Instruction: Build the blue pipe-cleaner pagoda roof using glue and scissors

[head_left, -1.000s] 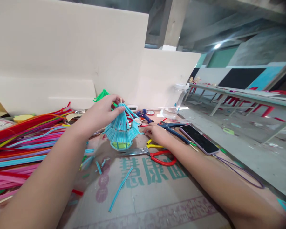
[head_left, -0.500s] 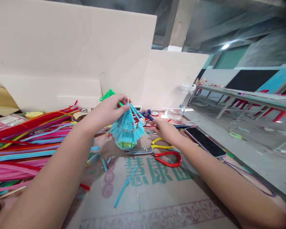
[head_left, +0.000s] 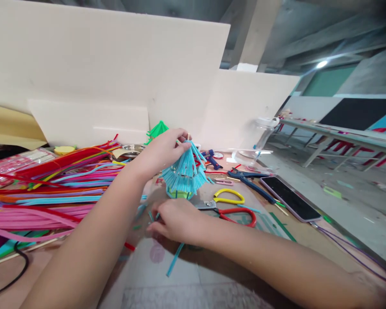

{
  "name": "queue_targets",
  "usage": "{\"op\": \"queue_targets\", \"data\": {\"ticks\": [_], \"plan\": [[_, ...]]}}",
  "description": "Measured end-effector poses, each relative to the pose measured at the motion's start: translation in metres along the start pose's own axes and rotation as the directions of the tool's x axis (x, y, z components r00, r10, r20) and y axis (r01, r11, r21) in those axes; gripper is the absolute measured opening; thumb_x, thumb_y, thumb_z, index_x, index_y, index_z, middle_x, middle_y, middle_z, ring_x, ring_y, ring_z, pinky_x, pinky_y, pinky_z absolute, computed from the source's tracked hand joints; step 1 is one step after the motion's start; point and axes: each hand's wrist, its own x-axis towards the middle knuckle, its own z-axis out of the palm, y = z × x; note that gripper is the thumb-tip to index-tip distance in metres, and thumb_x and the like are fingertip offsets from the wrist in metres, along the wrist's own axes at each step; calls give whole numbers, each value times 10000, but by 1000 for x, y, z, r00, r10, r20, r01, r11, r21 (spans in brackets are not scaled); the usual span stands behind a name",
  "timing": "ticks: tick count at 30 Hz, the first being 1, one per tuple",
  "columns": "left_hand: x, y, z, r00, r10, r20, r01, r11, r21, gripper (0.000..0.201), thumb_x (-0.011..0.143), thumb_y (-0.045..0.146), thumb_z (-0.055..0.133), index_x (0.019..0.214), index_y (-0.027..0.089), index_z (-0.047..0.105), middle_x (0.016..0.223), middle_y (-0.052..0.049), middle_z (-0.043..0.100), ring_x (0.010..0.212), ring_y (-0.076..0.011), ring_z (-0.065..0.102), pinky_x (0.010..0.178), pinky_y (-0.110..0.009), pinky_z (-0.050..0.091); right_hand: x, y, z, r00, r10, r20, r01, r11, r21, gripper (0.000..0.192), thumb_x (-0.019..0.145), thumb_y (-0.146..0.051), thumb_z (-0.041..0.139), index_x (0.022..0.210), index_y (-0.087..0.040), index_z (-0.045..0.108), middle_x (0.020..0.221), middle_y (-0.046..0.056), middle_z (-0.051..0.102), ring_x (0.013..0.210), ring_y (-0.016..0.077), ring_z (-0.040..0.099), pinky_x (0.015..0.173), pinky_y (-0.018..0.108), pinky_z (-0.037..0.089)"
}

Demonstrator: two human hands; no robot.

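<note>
A small tiered pagoda-like model point(head_left: 183, 178) of light blue pipe cleaners stands upright on the cardboard. My left hand point(head_left: 172, 148) is closed on its peak, thumb and fingers around the tip where a thin wooden stick pokes out. In front of the model, my right hand point(head_left: 178, 221) reaches low, thumb and forefinger curled on a short blue pipe cleaner piece point(head_left: 152, 216). A longer blue pipe cleaner strip point(head_left: 174, 261) lies below that hand. Scissors with one yellow and one red handle point(head_left: 236, 214) lie right beside it, their blades partly hidden by the hand.
Bundles of coloured pipe cleaners point(head_left: 51, 197) cover the left side. Behind stand a green roof-shaped model point(head_left: 159, 128), a blue glue gun point(head_left: 212, 159) and a white board point(head_left: 116, 64). To the right are blue-handled pliers point(head_left: 255, 186), a phone point(head_left: 289, 198) and a clear jug point(head_left: 260, 137).
My right hand has moved left from near the glue gun to the blue scraps before the model. My left hand stays on the peak. The view has turned slightly left.
</note>
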Motion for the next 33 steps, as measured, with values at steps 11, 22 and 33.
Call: {"op": "queue_targets", "data": {"ticks": [11,22,33], "plan": [[0,1,-2,1000,2,-1,-2,1000,9,188,893,341,493,941,187,590,934,-37,651,834,-197,607,734,-312,444,-27,5,-16,987,-13,-158,41,984,171,125,884,-206,504,973,-200,591,742,-1,656,595,116,545,527,220,315],[-1,1,-3,997,-80,-21,81,994,70,254,884,406,493,972,196,604,948,-50,669,848,-222,620,730,-322,461,-69,74,-94,909,374,-187,-217,805,553,62,885,-274,495,874,-215,477,602,-19,646,497,133,596,484,221,440],[0,1,-5,996,-90,-24,92,990,107,260,880,422,511,945,189,607,913,-32,669,769,-193,606,708,-303,431,-62,148,-79,816,555,-159,-559,829,27,280,891,-391,544,784,-157,656,748,92,702,707,209,649,604,270,406]]}}
